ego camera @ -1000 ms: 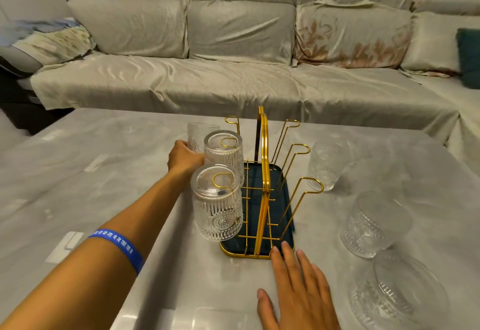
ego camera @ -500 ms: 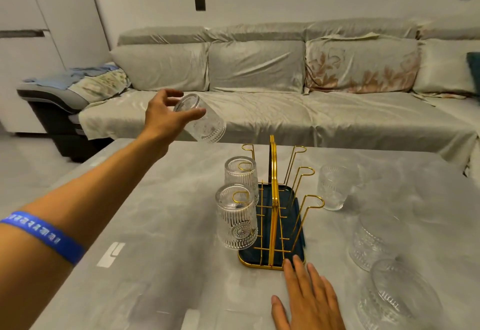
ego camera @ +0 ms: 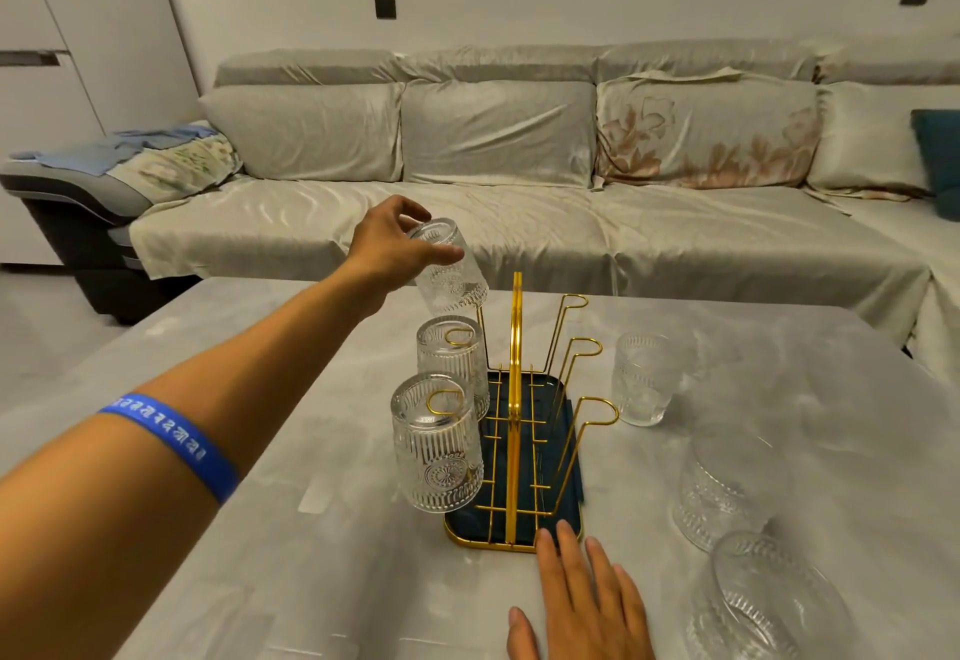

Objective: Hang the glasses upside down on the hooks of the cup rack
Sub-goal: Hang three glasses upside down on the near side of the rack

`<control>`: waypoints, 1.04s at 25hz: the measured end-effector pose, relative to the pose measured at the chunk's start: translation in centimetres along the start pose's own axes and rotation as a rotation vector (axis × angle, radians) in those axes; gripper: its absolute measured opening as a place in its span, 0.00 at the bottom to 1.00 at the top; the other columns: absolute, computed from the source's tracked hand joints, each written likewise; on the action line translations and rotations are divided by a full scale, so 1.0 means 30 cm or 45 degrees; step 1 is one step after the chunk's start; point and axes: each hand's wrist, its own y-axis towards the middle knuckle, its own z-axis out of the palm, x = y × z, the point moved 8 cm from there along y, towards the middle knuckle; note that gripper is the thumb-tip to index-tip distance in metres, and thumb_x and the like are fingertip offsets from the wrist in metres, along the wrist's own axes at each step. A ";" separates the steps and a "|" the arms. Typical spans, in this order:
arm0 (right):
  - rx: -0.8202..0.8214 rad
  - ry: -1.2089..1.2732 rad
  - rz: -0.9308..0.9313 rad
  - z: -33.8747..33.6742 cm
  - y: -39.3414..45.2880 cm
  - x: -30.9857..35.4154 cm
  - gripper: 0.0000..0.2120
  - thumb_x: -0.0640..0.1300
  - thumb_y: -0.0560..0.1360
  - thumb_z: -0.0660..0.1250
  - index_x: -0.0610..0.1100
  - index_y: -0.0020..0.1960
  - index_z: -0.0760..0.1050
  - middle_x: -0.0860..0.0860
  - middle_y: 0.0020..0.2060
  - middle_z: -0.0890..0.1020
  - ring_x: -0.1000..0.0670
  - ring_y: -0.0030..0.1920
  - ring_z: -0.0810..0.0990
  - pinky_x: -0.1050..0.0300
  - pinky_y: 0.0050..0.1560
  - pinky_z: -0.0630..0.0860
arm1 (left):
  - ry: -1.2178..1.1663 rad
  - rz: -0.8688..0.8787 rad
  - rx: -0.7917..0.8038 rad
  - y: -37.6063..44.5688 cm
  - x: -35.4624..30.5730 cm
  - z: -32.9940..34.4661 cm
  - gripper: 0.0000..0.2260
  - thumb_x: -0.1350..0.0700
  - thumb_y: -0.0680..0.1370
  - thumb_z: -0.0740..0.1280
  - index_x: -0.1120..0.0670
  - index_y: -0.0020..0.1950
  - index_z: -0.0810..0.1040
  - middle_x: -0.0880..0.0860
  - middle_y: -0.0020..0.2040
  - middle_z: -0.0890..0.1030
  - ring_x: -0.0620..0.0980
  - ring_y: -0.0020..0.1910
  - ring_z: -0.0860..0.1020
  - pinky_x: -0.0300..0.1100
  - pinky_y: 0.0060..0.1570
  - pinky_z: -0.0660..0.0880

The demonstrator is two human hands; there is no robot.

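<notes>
My left hand (ego camera: pixel 387 249) grips an inverted glass (ego camera: pixel 449 267) above the rack's (ego camera: pixel 514 451) far left hook — lower it mouth-first, centred; right hand (ego camera: pixel 576 602) lies flat, empty, on the tabletop (ego camera: pixel 260 529).

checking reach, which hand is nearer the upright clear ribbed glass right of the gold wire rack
Right. The right hand lies flat on the table nearer the upright clear ribbed glass; the left hand is across the gold wire rack.

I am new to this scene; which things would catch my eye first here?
The left hand holds a glass upturned above the far left of the gold cup rack. Two hung glasses fill its left hooks. The right hand lies flat at the rack's near edge.
</notes>
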 end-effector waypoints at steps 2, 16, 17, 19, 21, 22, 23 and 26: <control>0.073 0.012 0.054 0.014 0.004 -0.009 0.37 0.63 0.75 0.33 0.46 0.58 0.75 0.59 0.58 0.40 0.34 0.51 0.80 0.40 0.40 0.79 | 0.011 -0.001 0.022 0.005 0.019 0.026 0.27 0.54 0.61 0.82 0.51 0.55 0.74 0.47 0.48 0.78 0.43 0.44 0.78 0.34 0.32 0.75; 0.031 -0.027 0.028 0.026 0.013 0.000 0.37 0.63 0.75 0.33 0.48 0.59 0.75 0.68 0.35 0.61 0.40 0.48 0.83 0.40 0.41 0.79 | 0.132 -0.048 0.174 -0.017 0.076 0.140 0.28 0.59 0.62 0.81 0.50 0.59 0.76 0.52 0.55 0.78 0.51 0.49 0.78 0.35 0.37 0.71; 0.036 -0.025 0.042 0.027 0.016 -0.003 0.37 0.63 0.75 0.32 0.48 0.59 0.75 0.51 0.66 0.49 0.39 0.47 0.83 0.40 0.43 0.79 | 0.140 -0.051 0.182 -0.021 0.079 0.146 0.29 0.60 0.62 0.81 0.51 0.60 0.76 0.52 0.54 0.78 0.51 0.48 0.78 0.36 0.37 0.72; 0.074 -0.030 0.070 0.045 0.012 -0.012 0.34 0.63 0.75 0.32 0.46 0.61 0.68 0.40 0.54 0.82 0.38 0.47 0.83 0.42 0.54 0.74 | 0.161 -0.061 0.193 -0.029 0.084 0.159 0.29 0.61 0.62 0.81 0.52 0.60 0.77 0.53 0.54 0.79 0.52 0.48 0.79 0.38 0.39 0.74; 0.040 -0.027 0.088 0.036 0.012 -0.013 0.32 0.63 0.75 0.32 0.46 0.63 0.62 0.41 0.57 0.79 0.39 0.48 0.83 0.45 0.67 0.61 | 0.183 -0.077 0.201 -0.037 0.090 0.168 0.29 0.62 0.62 0.81 0.52 0.60 0.77 0.53 0.54 0.79 0.51 0.47 0.79 0.38 0.37 0.74; 0.038 -0.009 0.097 0.034 0.014 -0.015 0.33 0.63 0.75 0.32 0.45 0.62 0.63 0.42 0.59 0.76 0.39 0.48 0.83 0.46 0.68 0.59 | 0.195 -0.085 0.206 -0.040 0.094 0.173 0.29 0.62 0.62 0.81 0.53 0.60 0.77 0.54 0.54 0.79 0.49 0.45 0.78 0.37 0.35 0.73; 0.049 0.005 0.100 0.035 0.015 -0.016 0.33 0.63 0.75 0.32 0.45 0.61 0.64 0.43 0.60 0.74 0.39 0.50 0.82 0.46 0.67 0.61 | 0.210 -0.089 0.210 -0.042 0.100 0.176 0.29 0.62 0.62 0.81 0.53 0.61 0.77 0.54 0.55 0.79 0.48 0.44 0.77 0.36 0.34 0.72; 0.162 0.048 0.088 0.057 0.012 -0.016 0.33 0.64 0.75 0.31 0.46 0.63 0.63 0.45 0.59 0.77 0.43 0.63 0.74 0.48 0.67 0.62 | 0.249 -0.090 0.214 -0.045 0.115 0.181 0.31 0.61 0.62 0.81 0.54 0.62 0.75 0.56 0.58 0.78 0.49 0.45 0.75 0.34 0.33 0.70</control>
